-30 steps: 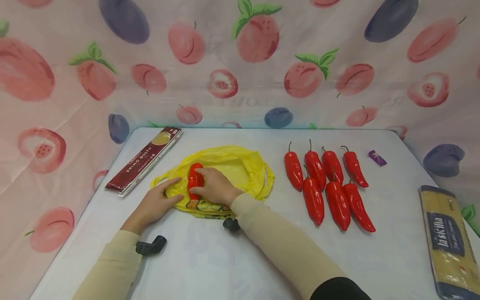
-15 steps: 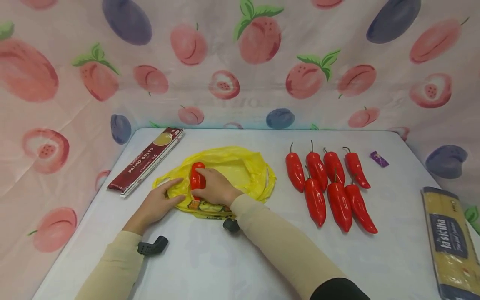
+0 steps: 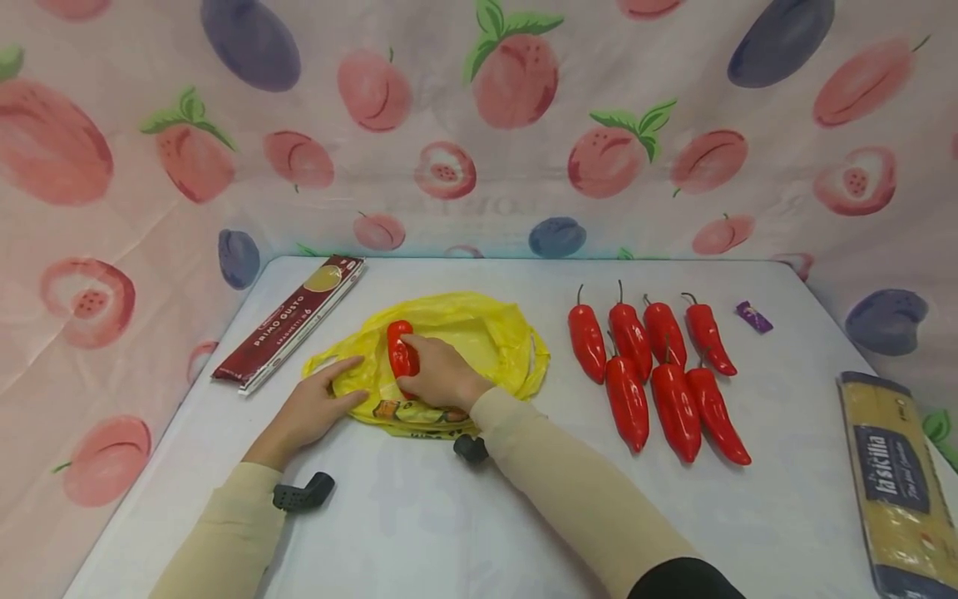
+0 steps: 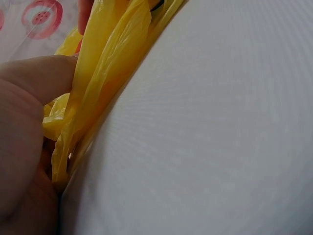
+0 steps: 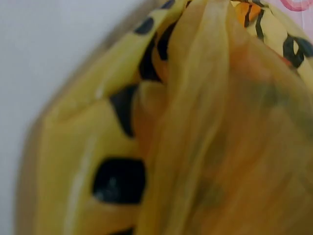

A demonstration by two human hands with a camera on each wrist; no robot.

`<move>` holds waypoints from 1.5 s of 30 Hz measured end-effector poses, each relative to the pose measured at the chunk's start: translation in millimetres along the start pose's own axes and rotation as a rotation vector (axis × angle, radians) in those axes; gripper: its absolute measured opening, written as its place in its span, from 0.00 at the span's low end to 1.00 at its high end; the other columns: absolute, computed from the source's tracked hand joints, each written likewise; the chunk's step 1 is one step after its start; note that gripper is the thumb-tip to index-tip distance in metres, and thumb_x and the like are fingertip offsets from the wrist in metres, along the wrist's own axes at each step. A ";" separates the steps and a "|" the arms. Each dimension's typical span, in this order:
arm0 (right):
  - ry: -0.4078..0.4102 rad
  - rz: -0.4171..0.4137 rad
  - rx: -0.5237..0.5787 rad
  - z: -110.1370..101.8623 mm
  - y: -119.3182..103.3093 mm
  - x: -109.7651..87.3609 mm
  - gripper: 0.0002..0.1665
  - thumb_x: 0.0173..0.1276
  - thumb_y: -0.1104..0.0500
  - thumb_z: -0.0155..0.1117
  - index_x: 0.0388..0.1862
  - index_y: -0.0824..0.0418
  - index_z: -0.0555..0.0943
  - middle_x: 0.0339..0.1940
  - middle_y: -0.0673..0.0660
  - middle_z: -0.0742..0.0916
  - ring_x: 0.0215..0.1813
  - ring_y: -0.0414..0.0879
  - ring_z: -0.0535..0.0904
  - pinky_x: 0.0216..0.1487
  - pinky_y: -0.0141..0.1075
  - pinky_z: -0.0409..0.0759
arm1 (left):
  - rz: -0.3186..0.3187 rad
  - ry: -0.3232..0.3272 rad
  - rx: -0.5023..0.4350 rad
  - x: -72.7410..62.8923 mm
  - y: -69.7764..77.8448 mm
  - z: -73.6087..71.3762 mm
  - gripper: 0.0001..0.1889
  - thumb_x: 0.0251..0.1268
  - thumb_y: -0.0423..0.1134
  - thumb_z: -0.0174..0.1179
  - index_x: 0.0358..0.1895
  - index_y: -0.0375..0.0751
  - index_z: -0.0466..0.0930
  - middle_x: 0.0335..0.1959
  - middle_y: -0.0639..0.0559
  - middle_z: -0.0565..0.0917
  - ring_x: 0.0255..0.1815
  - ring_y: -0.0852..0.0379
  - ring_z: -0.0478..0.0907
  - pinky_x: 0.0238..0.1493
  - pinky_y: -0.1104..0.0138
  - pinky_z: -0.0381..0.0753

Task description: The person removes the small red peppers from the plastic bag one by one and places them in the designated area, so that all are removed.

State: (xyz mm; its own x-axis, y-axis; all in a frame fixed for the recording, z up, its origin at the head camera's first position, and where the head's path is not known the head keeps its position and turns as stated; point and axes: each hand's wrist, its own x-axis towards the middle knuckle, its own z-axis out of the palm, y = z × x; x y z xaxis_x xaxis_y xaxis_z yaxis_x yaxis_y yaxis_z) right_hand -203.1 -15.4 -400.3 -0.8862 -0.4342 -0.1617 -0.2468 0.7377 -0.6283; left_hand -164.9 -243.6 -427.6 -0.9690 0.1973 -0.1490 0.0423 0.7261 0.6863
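My right hand (image 3: 441, 370) pinches a glossy red chili pepper (image 3: 400, 341) between thumb and fingers, over the yellow plastic bag (image 3: 490, 316). Part of the pepper's side is hidden by the fingers. At the bag's left edge is my left hand (image 3: 314, 408), thumb and forefinger spread apart. In the left wrist view, the thumb (image 4: 46, 78) reaches behind a fold of yellow plastic (image 4: 102, 58), and the hand holds the bag's rim. Folded printed yellow plastic (image 5: 73, 161) fills much of the right wrist view; the right hand is not clearly visible there.
Several red chili peppers (image 3: 627, 403) lie in two rows right of the bag. A dark red spaghetti packet (image 3: 288, 324) lies at the left. A small purple wrapper (image 3: 753, 317) is at the back right, and a yellow-and-blue pasta packet (image 3: 894, 474) at the right edge.
The right hand has shifted slightly right, and the chili pepper in it has tilted and moved a little the same way. The left hand has stayed at the bag's edge.
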 end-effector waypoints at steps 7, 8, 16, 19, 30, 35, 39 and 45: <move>0.001 0.034 0.036 -2.2 2.2 -3.0 0.40 0.70 0.57 0.63 0.79 0.56 0.62 0.66 0.54 0.78 0.54 0.46 0.75 0.60 0.38 0.77 | -0.004 -0.009 -0.002 -0.6 -1.7 0.3 0.37 0.69 0.59 0.59 0.77 0.49 0.63 0.76 0.36 0.62 0.76 0.32 0.53 0.69 0.33 0.52; 0.002 0.043 0.041 -3.0 2.5 -3.5 0.40 0.70 0.58 0.63 0.79 0.55 0.62 0.66 0.54 0.78 0.54 0.45 0.75 0.60 0.38 0.76 | -0.002 -0.010 -0.002 -0.5 -1.7 0.3 0.37 0.69 0.59 0.59 0.77 0.49 0.63 0.76 0.36 0.62 0.76 0.32 0.53 0.69 0.33 0.52; 0.008 0.140 0.111 -12.1 7.6 -8.9 0.40 0.70 0.60 0.62 0.79 0.50 0.62 0.61 0.53 0.81 0.50 0.46 0.76 0.59 0.41 0.77 | -0.004 -0.004 0.000 -0.8 0.5 -0.7 0.37 0.69 0.58 0.60 0.77 0.47 0.63 0.76 0.35 0.61 0.76 0.31 0.52 0.70 0.33 0.52; 0.012 0.142 0.112 -15.4 11.2 -9.6 0.39 0.70 0.61 0.62 0.78 0.49 0.62 0.59 0.52 0.81 0.50 0.47 0.76 0.60 0.42 0.76 | -0.002 0.001 0.000 -0.8 0.6 -1.3 0.37 0.69 0.57 0.61 0.77 0.46 0.63 0.76 0.34 0.61 0.76 0.31 0.52 0.70 0.34 0.51; -0.001 0.067 0.059 -18.3 20.5 -8.9 0.38 0.70 0.57 0.65 0.77 0.54 0.64 0.59 0.56 0.82 0.53 0.48 0.77 0.61 0.41 0.76 | -0.005 0.005 -0.001 -0.2 1.1 -1.1 0.37 0.69 0.56 0.61 0.76 0.46 0.63 0.76 0.34 0.61 0.76 0.31 0.52 0.70 0.34 0.52; -0.007 0.050 0.057 -17.4 21.5 -8.1 0.39 0.69 0.58 0.67 0.77 0.57 0.64 0.61 0.58 0.81 0.55 0.49 0.77 0.63 0.42 0.74 | -0.006 0.001 -0.001 -0.1 1.1 -0.6 0.37 0.69 0.57 0.60 0.76 0.46 0.63 0.76 0.35 0.62 0.76 0.32 0.53 0.70 0.34 0.53; -0.010 0.038 0.063 -16.8 22.4 -7.8 0.38 0.69 0.59 0.66 0.76 0.55 0.66 0.59 0.57 0.82 0.54 0.49 0.77 0.62 0.42 0.75 | -0.011 -0.003 -0.006 0.2 0.5 -0.2 0.37 0.69 0.57 0.60 0.76 0.47 0.64 0.76 0.36 0.62 0.76 0.33 0.53 0.70 0.34 0.53; -0.049 -0.022 0.024 -17.2 24.0 -7.4 0.36 0.71 0.60 0.61 0.77 0.52 0.66 0.65 0.55 0.79 0.54 0.48 0.74 0.58 0.40 0.76 | -0.005 -0.006 -0.004 0.5 -0.5 -0.1 0.37 0.69 0.58 0.60 0.76 0.47 0.64 0.75 0.36 0.62 0.76 0.33 0.53 0.70 0.34 0.53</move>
State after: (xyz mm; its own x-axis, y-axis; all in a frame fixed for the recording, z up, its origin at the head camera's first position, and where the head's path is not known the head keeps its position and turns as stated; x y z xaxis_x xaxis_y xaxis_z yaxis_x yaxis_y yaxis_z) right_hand -209.2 14.5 -401.1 -0.8603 -0.4756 -0.1838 -0.2563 0.7150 -0.6505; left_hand -165.5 -244.0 -428.1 -0.9676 0.1976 -0.1571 0.0361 0.7243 0.6886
